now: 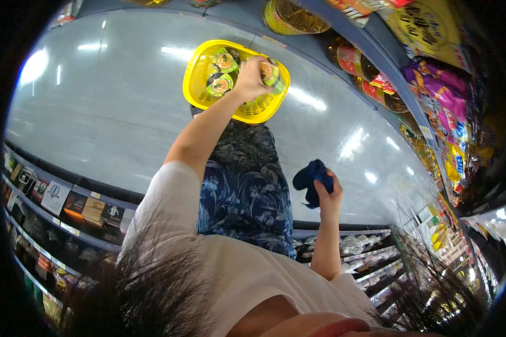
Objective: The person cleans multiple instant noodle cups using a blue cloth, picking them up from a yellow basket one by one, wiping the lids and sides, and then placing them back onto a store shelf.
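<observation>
Over a yellow plastic shopping basket (190, 76), my left hand (251, 78) grips a round food tub (272, 75) with a green, food-pictured lid. Motion blurs that tub, and it sits above the basket's right side. Two similar tubs, an upper tub (225, 61) and a lower tub (219, 84), lie in the left half of the basket with their lids facing up. Part of another green item shows beneath my left hand, mostly hidden. Off to the right of my patterned blue clothing (244, 193), my right hand (329, 191) holds a bunched dark-blue cloth item (311, 177).
Grey floor tiles (109, 92) surround the basket. Along the upper right runs a shelf edge (388, 59), with large oil bottles (350, 61) low down and bagged snacks (436, 92) above. Another shelf (74, 229) at lower left carries boxed goods (57, 196).
</observation>
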### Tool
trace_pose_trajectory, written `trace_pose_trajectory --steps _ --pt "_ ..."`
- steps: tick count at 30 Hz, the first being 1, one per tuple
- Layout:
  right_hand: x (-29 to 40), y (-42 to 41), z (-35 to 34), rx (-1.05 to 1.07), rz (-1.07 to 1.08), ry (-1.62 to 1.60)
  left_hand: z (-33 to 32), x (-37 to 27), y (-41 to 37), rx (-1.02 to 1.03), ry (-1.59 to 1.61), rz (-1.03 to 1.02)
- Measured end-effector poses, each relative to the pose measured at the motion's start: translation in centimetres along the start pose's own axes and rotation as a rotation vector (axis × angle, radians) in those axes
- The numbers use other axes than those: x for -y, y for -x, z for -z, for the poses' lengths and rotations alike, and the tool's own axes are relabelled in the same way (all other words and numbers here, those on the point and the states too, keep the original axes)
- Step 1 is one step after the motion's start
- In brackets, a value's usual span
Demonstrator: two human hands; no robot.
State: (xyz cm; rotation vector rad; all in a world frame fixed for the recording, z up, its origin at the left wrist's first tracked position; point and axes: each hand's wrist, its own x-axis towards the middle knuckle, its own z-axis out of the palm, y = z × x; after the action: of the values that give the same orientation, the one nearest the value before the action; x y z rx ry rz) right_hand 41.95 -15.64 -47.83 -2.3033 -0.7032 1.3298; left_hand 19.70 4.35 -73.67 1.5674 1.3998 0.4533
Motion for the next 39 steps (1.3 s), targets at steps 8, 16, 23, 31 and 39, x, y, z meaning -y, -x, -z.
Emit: trace_pose_trajectory --steps 8,16,23,31,39 --pt "22.5 5.3 2.6 -0.005 0.387 -0.559 21.3 -22.9 10.1 0.092 1.91 0.296" --pt "40.0 22.0 11.5 -0.027 1.001 -0.692 32.8 -44.6 16.2 0.304 1.997 -0.175" --pt "44.8 31.3 16.8 -0.104 1.318 -0.664 38.2 -53.7 20.4 0.42 1.879 -0.416" --pt "45.6 32.7 16.9 0.11 1.063 -1.01 41.5 -58.6 25.8 0.195 1.135 -0.716" --pt "48.0 32.7 21.9 0.152 1.449 -0.622 42.3 -64.4 28.2 -0.097 0.102 -0.938"
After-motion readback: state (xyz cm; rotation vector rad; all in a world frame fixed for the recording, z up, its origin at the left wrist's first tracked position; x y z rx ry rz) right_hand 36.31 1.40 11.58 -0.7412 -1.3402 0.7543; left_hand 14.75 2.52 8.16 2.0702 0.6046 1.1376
